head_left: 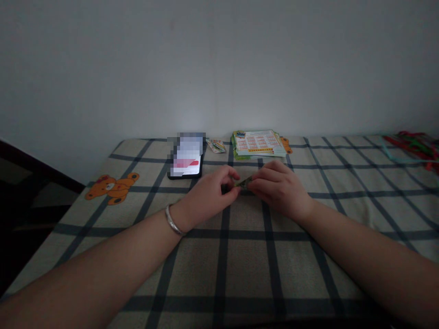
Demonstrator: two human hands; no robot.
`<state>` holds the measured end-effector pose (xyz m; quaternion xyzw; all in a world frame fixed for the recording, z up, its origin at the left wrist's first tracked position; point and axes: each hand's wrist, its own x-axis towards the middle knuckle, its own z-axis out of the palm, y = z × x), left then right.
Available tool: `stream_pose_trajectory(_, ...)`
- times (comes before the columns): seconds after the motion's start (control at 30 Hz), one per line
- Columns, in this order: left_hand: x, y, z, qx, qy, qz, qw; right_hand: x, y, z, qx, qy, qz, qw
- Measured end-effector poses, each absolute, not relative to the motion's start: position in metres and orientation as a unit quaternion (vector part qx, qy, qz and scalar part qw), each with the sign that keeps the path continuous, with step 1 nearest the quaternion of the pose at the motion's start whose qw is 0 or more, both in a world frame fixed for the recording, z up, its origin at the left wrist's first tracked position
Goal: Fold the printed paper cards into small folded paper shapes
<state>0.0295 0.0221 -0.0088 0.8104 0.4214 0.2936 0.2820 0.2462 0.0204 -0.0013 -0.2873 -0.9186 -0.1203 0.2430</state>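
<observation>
Between my two hands is a small folded piece of paper (244, 183), dark greenish with a pointed shape. My left hand (219, 189), with a silver bracelet (173, 221) at the wrist, pinches its left end between thumb and fingers. The fingers of my right hand (283, 188) are closed on its right end, and they cover part of it. Just beyond my hands lies a stack of printed sheets (259, 143). A small folded paper piece (216, 145) rests left of the stack.
A lit phone (187, 157) lies beyond my left forearm on the checked tablecloth (247, 265). Bear pictures (113, 187) mark the cloth. Colourful strands (416, 148) lie at the far right. A pale wall (219, 68) stands behind the table.
</observation>
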Motion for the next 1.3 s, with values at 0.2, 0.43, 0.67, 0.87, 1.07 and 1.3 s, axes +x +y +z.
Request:
stream_pose_trajectory(0.2, 0.0304, 0.0231, -0.008, 0.81, 0.431, 0.297, 0.265, 0.2463, 0.0194, -0.0003, -0.281, -0.921, -0.118, 0.241)
stream_pose_trajectory(0.43, 0.0315, 0.0244, -0.0093, 0.806, 0.426, 0.299, 0.281, 0.2443, 0.0198, -0.0027, -0.245, -0.923, -0.152, 0.254)
stream_pose_trajectory(0.67, 0.0321, 0.0267, -0.0101, 0.794, 0.436, 0.29, 0.309, 0.2457, 0.0184, -0.0029, -0.22, -0.923, -0.186, 0.257)
stream_pose_trajectory(0.87, 0.034, 0.0254, -0.0096, 0.789, 0.451, 0.284, 0.305, 0.2426, 0.0168, -0.0002, -0.225, -0.915, -0.224, 0.248)
stream_pose_trajectory(1.07, 0.0325, 0.0281, -0.0162, 0.779, 0.45, 0.291, 0.326, 0.2425, 0.0163, 0.0002, -0.228, -0.912, -0.227, 0.253)
stream_pose_trajectory(1.3, 0.0322, 0.0265, -0.0152, 0.79, 0.437, 0.283, 0.325, 0.2421, 0.0154, -0.0011, -0.232, -0.913, -0.219, 0.255)
